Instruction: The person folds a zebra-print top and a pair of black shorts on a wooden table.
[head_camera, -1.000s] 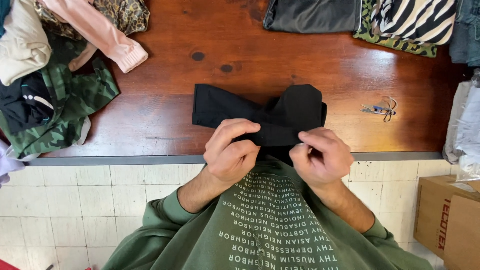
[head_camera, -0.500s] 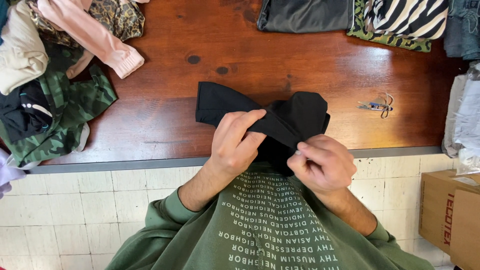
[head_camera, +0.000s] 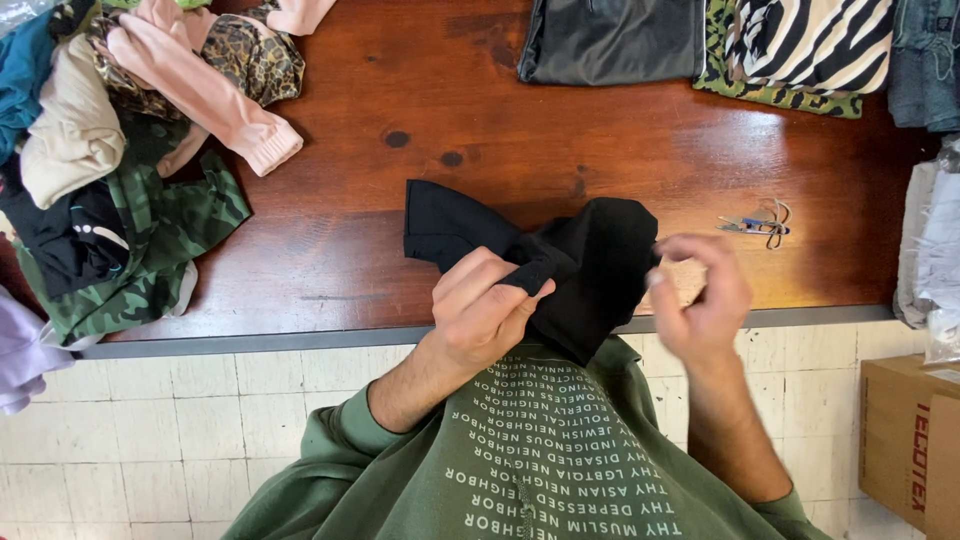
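Left hand (head_camera: 482, 310): pinching the soft, matte black garment (head_camera: 560, 260), bunched on the glossy wooden table (head_camera: 400, 200).
Right hand (head_camera: 705, 295): blurred, fingers loose, just beside garment.

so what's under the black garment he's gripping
The black garment lies on the wooden table, its near part hanging over the edge, pinched by the left hand. Whatever lies beneath it is covered.

Garment (head_camera: 590, 260) lies on table (head_camera: 400, 100), clothes pile (head_camera: 130, 170) left.

Left hand (head_camera: 488, 305) pinches black garment (head_camera: 580, 262); right hand (head_camera: 703, 290) hovers beside it.
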